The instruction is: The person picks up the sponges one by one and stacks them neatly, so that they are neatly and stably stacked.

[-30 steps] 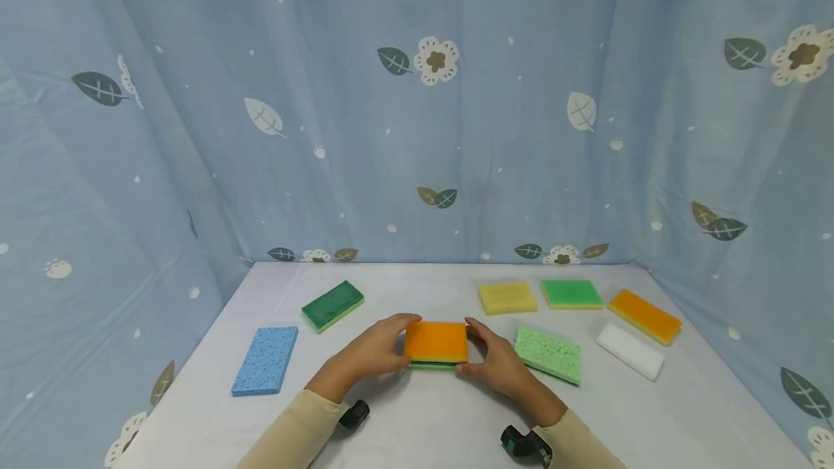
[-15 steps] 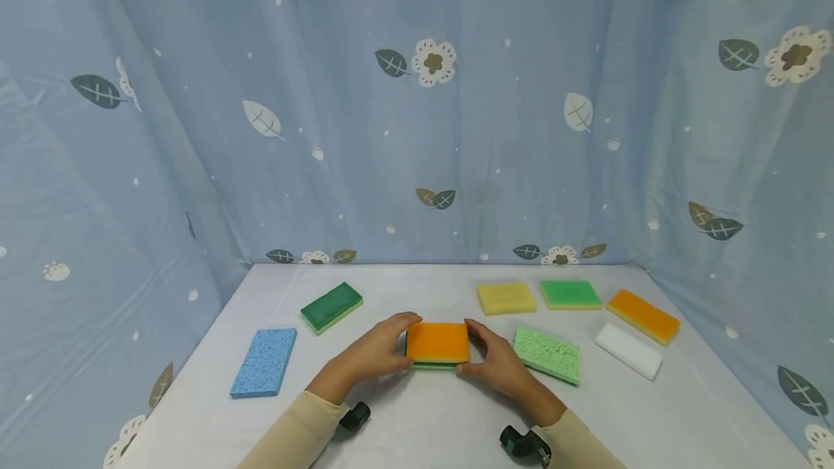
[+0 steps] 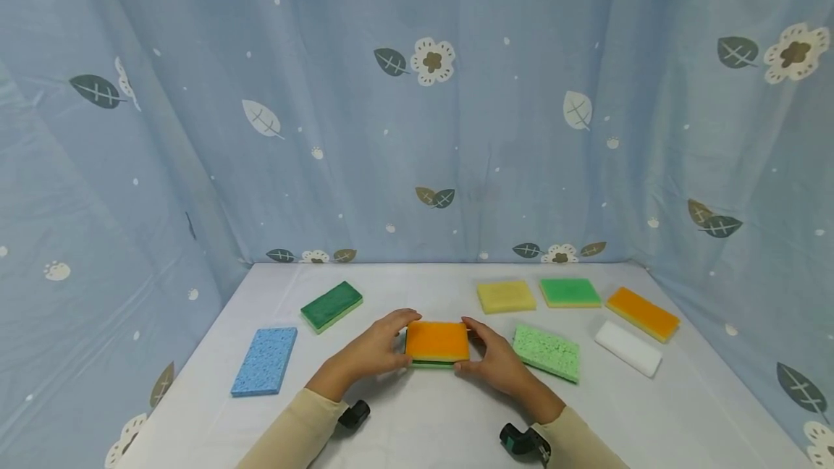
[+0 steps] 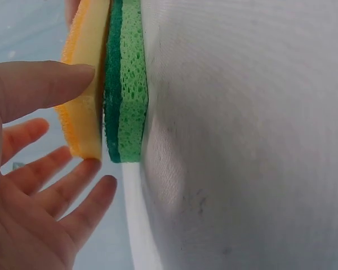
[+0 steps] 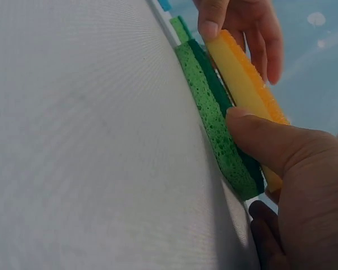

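Note:
An orange-topped yellow sponge (image 3: 437,341) lies over a light green sponge with a dark green scouring layer (image 4: 133,84), which rests flat on the table. My left hand (image 3: 376,345) holds the left end of the orange sponge, thumb on the near edge and fingers toward the far one. At the right end my right hand (image 3: 495,358) grips it likewise, its thumb touching near the seam between the two sponges. A narrow dark gap shows between the sponges in the left wrist view. In the head view, the orange sponge hides most of the green one.
On the white table (image 3: 417,425), a blue sponge (image 3: 264,361) and a dark green sponge (image 3: 331,306) lie left. To the right are a yellow sponge (image 3: 506,297), green sponge (image 3: 570,293), speckled green sponge (image 3: 546,353), another orange sponge (image 3: 643,313) and white sponge (image 3: 628,348).

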Action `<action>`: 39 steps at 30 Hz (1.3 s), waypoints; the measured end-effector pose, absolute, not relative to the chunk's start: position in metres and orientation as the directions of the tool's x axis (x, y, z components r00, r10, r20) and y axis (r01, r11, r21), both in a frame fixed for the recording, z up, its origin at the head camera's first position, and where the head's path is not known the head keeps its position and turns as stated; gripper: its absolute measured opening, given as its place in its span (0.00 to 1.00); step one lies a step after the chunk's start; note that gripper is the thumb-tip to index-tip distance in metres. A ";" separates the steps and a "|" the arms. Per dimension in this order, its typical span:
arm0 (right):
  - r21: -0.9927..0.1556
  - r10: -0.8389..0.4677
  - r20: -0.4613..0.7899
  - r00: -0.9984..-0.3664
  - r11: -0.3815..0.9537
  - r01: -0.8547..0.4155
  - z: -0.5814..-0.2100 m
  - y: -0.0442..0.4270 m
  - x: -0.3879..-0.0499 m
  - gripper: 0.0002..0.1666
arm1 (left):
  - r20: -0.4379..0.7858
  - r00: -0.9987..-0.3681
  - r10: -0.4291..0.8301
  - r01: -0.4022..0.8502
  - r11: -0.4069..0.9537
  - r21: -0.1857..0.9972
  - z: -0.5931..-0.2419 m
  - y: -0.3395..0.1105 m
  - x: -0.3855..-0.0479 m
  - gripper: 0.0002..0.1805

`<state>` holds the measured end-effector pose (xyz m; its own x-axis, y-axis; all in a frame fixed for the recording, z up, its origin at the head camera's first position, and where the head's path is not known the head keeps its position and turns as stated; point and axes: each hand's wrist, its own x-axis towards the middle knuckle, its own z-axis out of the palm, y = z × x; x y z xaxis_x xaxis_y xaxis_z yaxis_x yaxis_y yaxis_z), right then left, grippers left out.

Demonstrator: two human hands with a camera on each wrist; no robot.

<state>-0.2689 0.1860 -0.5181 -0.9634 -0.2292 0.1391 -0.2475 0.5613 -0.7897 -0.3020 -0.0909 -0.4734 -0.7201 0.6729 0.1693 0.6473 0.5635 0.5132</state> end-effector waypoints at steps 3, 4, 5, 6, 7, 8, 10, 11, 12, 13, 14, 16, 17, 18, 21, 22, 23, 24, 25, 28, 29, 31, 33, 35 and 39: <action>-0.789 -0.233 0.138 -0.963 0.562 -0.249 -0.518 0.186 -0.268 0.56 | 0.170 -0.718 0.675 0.650 0.564 0.509 -0.474 -0.091 -0.303 0.39; -0.789 -0.232 0.135 -0.963 0.563 -0.247 -0.518 0.186 -0.268 0.56 | 0.167 -0.721 0.673 0.647 0.566 0.512 -0.474 -0.091 -0.303 0.39; -0.788 -0.233 0.130 -0.964 0.565 -0.243 -0.517 0.186 -0.268 0.56 | 0.164 -0.723 0.671 0.644 0.570 0.510 -0.474 -0.091 -0.303 0.39; -0.788 -0.236 0.131 -0.963 0.564 -0.246 -0.517 0.185 -0.268 0.56 | 0.161 -0.725 0.669 0.642 0.573 0.510 -0.475 -0.092 -0.304 0.39; -0.786 -0.239 0.131 -0.962 0.566 -0.248 -0.517 0.185 -0.268 0.56 | 0.159 -0.728 0.667 0.638 0.576 0.511 -0.475 -0.092 -0.304 0.39; -0.784 -0.240 0.130 -0.962 0.570 -0.248 -0.517 0.185 -0.268 0.56 | 0.154 -0.732 0.664 0.634 0.580 0.512 -0.476 -0.092 -0.304 0.39; -0.777 -0.244 0.133 -0.961 0.576 -0.254 -0.517 0.185 -0.268 0.57 | 0.140 -0.741 0.657 0.619 0.587 0.521 -0.477 -0.093 -0.304 0.40; -0.775 -0.246 0.137 -0.959 0.576 -0.259 -0.518 0.185 -0.268 0.57 | 0.129 -0.746 0.653 0.610 0.594 0.525 -0.478 -0.093 -0.305 0.40; -0.773 -0.248 0.142 -0.958 0.577 -0.264 -0.518 0.185 -0.269 0.58 | 0.115 -0.754 0.647 0.597 0.601 0.531 -0.478 -0.093 -0.305 0.41; -0.771 -0.250 0.144 -0.958 0.579 -0.267 -0.518 0.185 -0.269 0.58 | 0.097 -0.763 0.639 0.579 0.610 0.541 -0.479 -0.093 -0.305 0.43; -0.770 -0.251 0.148 -0.957 0.578 -0.271 -0.518 0.185 -0.269 0.58 | 0.078 -0.771 0.632 0.562 0.619 0.548 -0.479 -0.093 -0.305 0.44; -0.772 -0.260 0.158 -0.952 0.569 -0.284 -0.518 0.185 -0.270 0.59 | 0.042 -0.788 0.614 0.527 0.639 0.560 -0.481 -0.093 -0.306 0.47; -0.773 -0.264 0.156 -0.952 0.567 -0.284 -0.518 0.185 -0.269 0.59 | 0.028 -0.794 0.608 0.514 0.646 0.564 -0.481 -0.093 -0.306 0.49; -0.774 -0.268 0.154 -0.951 0.565 -0.284 -0.518 0.185 -0.269 0.59 | 0.016 -0.799 0.602 0.502 0.651 0.568 -0.482 -0.093 -0.307 0.50; -0.778 -0.275 0.153 -0.949 0.559 -0.287 -0.517 0.185 -0.269 0.59 | 0.009 -0.805 0.594 0.491 0.657 0.572 -0.483 -0.093 -0.308 0.51; -0.779 -0.274 0.152 -0.950 0.559 -0.286 -0.517 0.185 -0.269 0.59 | 0.009 -0.804 0.594 0.491 0.657 0.573 -0.483 -0.093 -0.308 0.51; -0.780 -0.271 0.148 -0.951 0.559 -0.281 -0.517 0.184 -0.269 0.58 | 0.008 -0.805 0.594 0.490 0.656 0.573 -0.483 -0.093 -0.308 0.51; -0.781 -0.269 0.146 -0.952 0.559 -0.278 -0.517 0.184 -0.269 0.58 | 0.008 -0.804 0.594 0.490 0.656 0.574 -0.483 -0.093 -0.308 0.51; -0.782 -0.266 0.145 -0.953 0.559 -0.275 -0.516 0.184 -0.269 0.58 | 0.009 -0.803 0.596 0.492 0.655 0.573 -0.483 -0.093 -0.308 0.50; -0.783 -0.263 0.141 -0.954 0.561 -0.271 -0.517 0.184 -0.269 0.57 | 0.006 -0.801 0.598 0.494 0.656 0.571 -0.482 -0.092 -0.308 0.50; -0.782 -0.264 0.142 -0.954 0.561 -0.272 -0.517 0.185 -0.269 0.57 | 0.006 -0.800 0.599 0.495 0.656 0.570 -0.482 -0.092 -0.308 0.50; -0.785 -0.265 0.145 -0.953 0.556 -0.274 -0.517 0.184 -0.269 0.57 | 0.007 -0.800 0.600 0.497 0.655 0.570 -0.482 -0.092 -0.308 0.50; -0.792 -0.267 0.145 -0.953 0.546 -0.274 -0.517 0.183 -0.270 0.58 | 0.007 -0.800 0.600 0.498 0.657 0.566 -0.482 -0.093 -0.309 0.49; -0.801 -0.273 0.144 -0.951 0.533 -0.274 -0.516 0.184 -0.270 0.59 | 0.012 -0.800 0.600 0.501 0.658 0.563 -0.483 -0.093 -0.309 0.49; -0.808 -0.283 0.166 -0.945 0.509 -0.295 -0.514 0.184 -0.271 0.58 | 0.023 -0.799 0.600 0.511 0.659 0.552 -0.483 -0.092 -0.309 0.49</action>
<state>-0.2713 0.1837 -0.5136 -0.9446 -0.2828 0.1665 -0.2949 0.5094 -0.8084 -0.3087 -0.0921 -0.4825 -0.7993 0.6005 0.0230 0.5111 0.6592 0.5516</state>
